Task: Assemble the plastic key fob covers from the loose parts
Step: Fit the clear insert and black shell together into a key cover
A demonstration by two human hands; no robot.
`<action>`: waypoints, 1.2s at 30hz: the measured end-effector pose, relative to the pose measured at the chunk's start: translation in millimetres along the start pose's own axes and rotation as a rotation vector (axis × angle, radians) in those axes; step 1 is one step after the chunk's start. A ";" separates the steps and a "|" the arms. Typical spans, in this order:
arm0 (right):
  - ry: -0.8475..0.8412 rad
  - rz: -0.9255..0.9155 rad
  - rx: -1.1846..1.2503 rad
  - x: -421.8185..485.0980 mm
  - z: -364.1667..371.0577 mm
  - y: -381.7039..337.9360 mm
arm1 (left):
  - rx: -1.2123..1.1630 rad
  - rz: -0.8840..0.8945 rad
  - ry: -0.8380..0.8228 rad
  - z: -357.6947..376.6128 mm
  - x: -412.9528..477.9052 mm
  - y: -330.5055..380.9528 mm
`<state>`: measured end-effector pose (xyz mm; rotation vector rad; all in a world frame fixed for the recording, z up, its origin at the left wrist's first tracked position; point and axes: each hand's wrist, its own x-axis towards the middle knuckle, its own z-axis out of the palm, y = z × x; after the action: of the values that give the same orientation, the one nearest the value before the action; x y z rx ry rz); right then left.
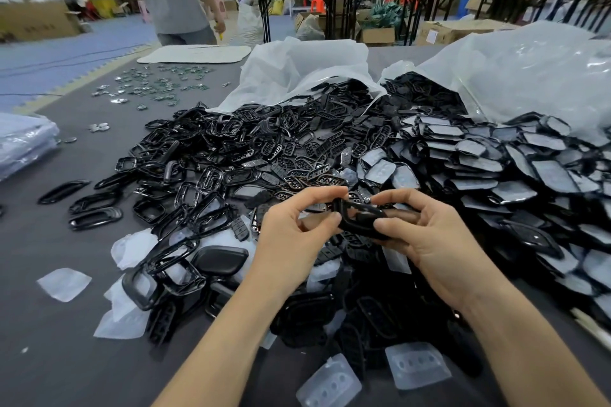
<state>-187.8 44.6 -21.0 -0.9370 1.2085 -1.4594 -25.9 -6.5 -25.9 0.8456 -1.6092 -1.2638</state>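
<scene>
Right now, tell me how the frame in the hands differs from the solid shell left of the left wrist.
The frame is an open ring, hollow in the middle; the shell is one closed piece. The left hand and right hand pinch the frame; the shell lies untouched on the pile. Both are black plastic.

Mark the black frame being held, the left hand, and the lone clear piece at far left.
black frame [355, 225], head view, on its lower bar.
left hand [291, 241], head view, on the middle of the hand.
clear piece [64, 284], head view, on its centre.
</scene>
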 end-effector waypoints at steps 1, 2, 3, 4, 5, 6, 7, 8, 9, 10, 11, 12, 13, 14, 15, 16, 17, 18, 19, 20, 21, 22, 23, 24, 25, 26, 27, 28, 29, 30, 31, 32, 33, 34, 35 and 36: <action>0.004 0.000 -0.017 0.1 -0.1 0.9 | 0.004 -0.004 -0.009 0.6 -0.1 -0.4; 0.006 -0.001 -0.019 0.0 -0.2 1.8 | 0.004 -0.007 -0.018 1.1 0.0 -0.5; 0.010 -0.006 -0.016 0.1 -0.7 2.9 | 0.003 -0.008 -0.022 1.5 0.2 -0.9; 0.016 -0.015 -0.019 0.2 -1.3 3.7 | 0.001 -0.006 -0.022 1.5 0.3 -1.1; 0.022 -0.024 -0.028 0.7 -1.7 4.2 | -0.003 -0.004 -0.021 1.5 0.4 -1.2; 0.028 -0.031 -0.041 0.9 -2.1 4.2 | -0.007 -0.004 -0.021 1.5 0.4 -1.1; 0.035 -0.037 -0.050 1.1 -2.2 4.2 | -0.010 -0.006 -0.019 1.5 0.3 -1.2; 0.042 -0.043 -0.055 1.1 -2.3 4.2 | -0.010 -0.008 -0.017 1.4 0.2 -1.3; 0.047 -0.050 -0.064 0.9 -2.2 4.5 | -0.005 -0.009 -0.013 1.5 0.1 -1.5; 0.052 -0.060 -0.081 0.7 -2.0 4.5 | 0.003 -0.009 -0.010 1.7 -0.1 -1.6; 0.057 -0.073 -0.102 0.4 -1.3 4.7 | 0.009 -0.008 -0.008 1.8 -0.1 -1.6; 0.063 -0.089 -0.120 0.2 -0.4 4.6 | 0.012 -0.008 -0.008 1.7 -0.4 -1.6; 0.068 -0.104 -0.134 0.3 0.4 4.6 | 0.018 -0.008 -0.008 1.5 -0.7 -1.7; 0.074 -0.118 -0.146 0.3 0.9 4.6 | 0.030 -0.006 -0.011 1.4 -1.2 -1.6; 0.077 -0.127 -0.156 0.6 1.1 4.7 | 0.044 -0.003 -0.015 1.5 -1.8 -1.3; 0.077 -0.131 -0.163 0.8 1.0 4.6 | 0.055 0.000 -0.019 1.6 -2.3 -1.0; 0.075 -0.130 -0.166 0.9 0.9 4.6 | 0.056 0.003 -0.021 1.8 -2.5 -0.6; 0.073 -0.125 -0.163 1.1 0.7 4.6 | 0.050 0.002 -0.024 2.0 -2.6 -0.4; 0.071 -0.118 -0.158 1.3 0.1 5.0 | 0.037 -0.003 -0.028 2.5 -2.7 -0.1; 0.070 -0.109 -0.153 1.4 -0.7 5.5 | 0.020 -0.012 -0.037 3.2 -3.0 0.2; 0.070 -0.096 -0.152 1.2 -1.0 5.9 | 0.004 -0.024 -0.048 4.5 -3.5 0.4; 0.070 -0.081 -0.149 1.0 -1.2 5.9 | -0.009 -0.034 -0.057 5.5 -3.9 0.5; 0.069 -0.064 -0.137 0.6 -1.3 6.1 | -0.018 -0.039 -0.061 6.4 -4.3 0.2; 0.068 -0.047 -0.112 0.0 -1.4 6.3 | -0.024 -0.041 -0.060 7.0 -4.8 0.0; 0.067 -0.030 -0.075 -0.3 -1.3 6.4 | -0.030 -0.042 -0.057 7.1 -4.9 0.0; 0.067 -0.013 -0.037 -0.7 -1.5 6.3 | -0.036 -0.043 -0.055 6.9 -4.8 0.0; 0.065 0.003 -0.007 -0.9 -1.4 6.3 | -0.042 -0.043 -0.054 6.8 -4.4 0.2; 0.061 0.018 0.012 -1.0 -1.2 6.2 | -0.048 -0.044 -0.054 6.6 -4.0 0.4; 0.052 0.029 0.026 -1.1 -0.7 6.2 | -0.054 -0.045 -0.054 6.4 -3.6 0.5; 0.046 0.036 0.042 -1.1 -0.2 6.0 | -0.063 -0.046 -0.053 6.1 -3.1 0.5; 0.042 0.040 0.063 -0.8 0.3 5.6 | -0.072 -0.047 -0.051 6.2 -2.9 0.4; 0.040 0.042 0.085 -0.8 0.8 5.0 | -0.079 -0.048 -0.048 6.1 -2.7 0.3; 0.038 0.041 0.106 -0.9 1.2 4.5 | -0.084 -0.048 -0.045 6.3 -2.7 0.2; 0.036 0.039 0.123 -0.7 1.6 3.9 | -0.088 -0.047 -0.043 6.3 -2.7 0.1; 0.034 0.036 0.138 -0.6 2.0 3.7 | -0.092 -0.048 -0.040 6.2 -2.5 0.0; 0.032 0.036 0.155 -0.8 2.0 3.1 | -0.094 -0.047 -0.035 5.4 -2.6 -0.2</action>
<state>-185.1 45.0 -23.5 -0.7859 1.1120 -1.5214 -30.0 -2.2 -27.1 0.8113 -1.5526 -1.3830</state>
